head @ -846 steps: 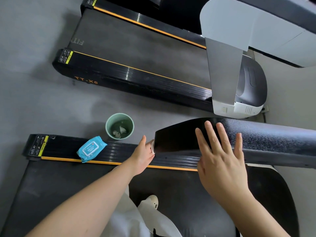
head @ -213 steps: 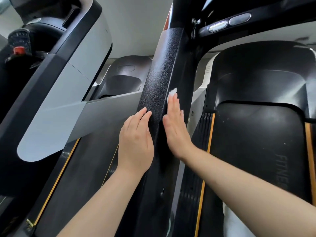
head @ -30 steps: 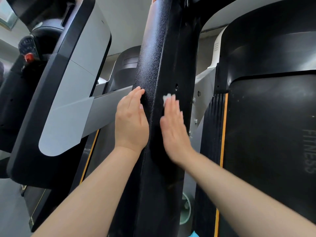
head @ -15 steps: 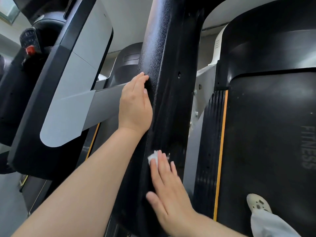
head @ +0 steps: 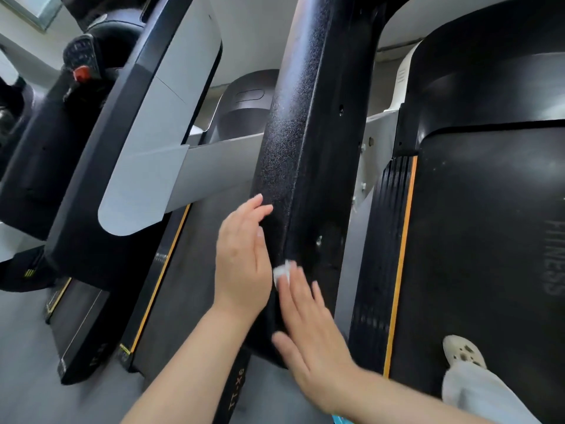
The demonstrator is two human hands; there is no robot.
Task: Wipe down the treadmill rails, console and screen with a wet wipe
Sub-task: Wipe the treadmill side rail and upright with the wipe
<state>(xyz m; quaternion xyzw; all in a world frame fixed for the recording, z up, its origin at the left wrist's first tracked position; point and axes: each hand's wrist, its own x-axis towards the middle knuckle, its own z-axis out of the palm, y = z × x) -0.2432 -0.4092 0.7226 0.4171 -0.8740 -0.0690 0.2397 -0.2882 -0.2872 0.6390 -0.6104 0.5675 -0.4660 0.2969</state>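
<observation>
Black textured rail (head: pixel 293 154) runs between both hands. Right hand (head: pixel 312 338) presses a white wipe (head: pixel 282 270) flat under straight fingers; left hand (head: pixel 243 255) rests beside it, fingers extended.

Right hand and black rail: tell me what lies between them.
In the head view, a white wet wipe lies under the right hand, against the black rail.

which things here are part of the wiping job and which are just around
In the job:
wet wipe under the right hand
black rail being wiped
left hand resting on the rail's edge

Just around:
neighbouring treadmill
red knob
white shoe
</observation>
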